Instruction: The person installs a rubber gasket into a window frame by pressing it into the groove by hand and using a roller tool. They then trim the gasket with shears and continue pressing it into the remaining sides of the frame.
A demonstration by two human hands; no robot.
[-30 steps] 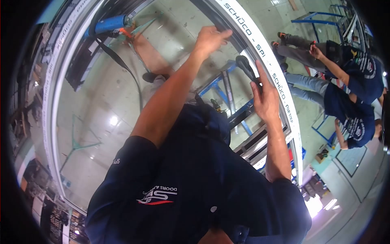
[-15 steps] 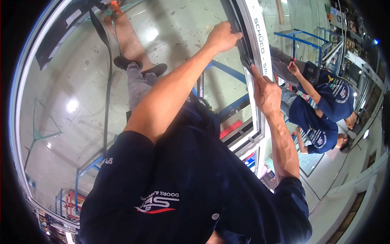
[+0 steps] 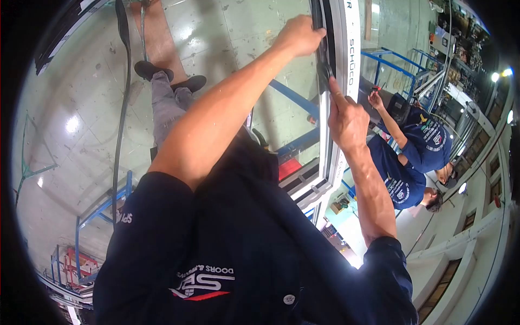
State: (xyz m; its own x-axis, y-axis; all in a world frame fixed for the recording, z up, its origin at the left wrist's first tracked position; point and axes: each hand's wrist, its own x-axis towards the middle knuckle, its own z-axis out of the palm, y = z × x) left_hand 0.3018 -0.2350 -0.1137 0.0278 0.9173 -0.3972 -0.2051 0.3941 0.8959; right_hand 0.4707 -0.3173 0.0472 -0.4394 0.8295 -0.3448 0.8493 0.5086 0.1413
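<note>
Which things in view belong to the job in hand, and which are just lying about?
Seemingly in the job:
left hand
right hand
black strip at the fingers
frame with white lettered face

Seemingly lying about:
brown board on the floor
blue stand, lower left

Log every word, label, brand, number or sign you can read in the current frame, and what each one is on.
"R" (end of a cut-off word), then "SCHÜCO": white strip along the frame; lettering lower down is unclear.
"DOORS &": shirt front, upside down; the next word and the large logo letters are distorted by folds.
"SP": left sleeve; what follows is unclear.
Too small or blurred: print on both co-workers' shirts.
No numbers are readable.
</note>
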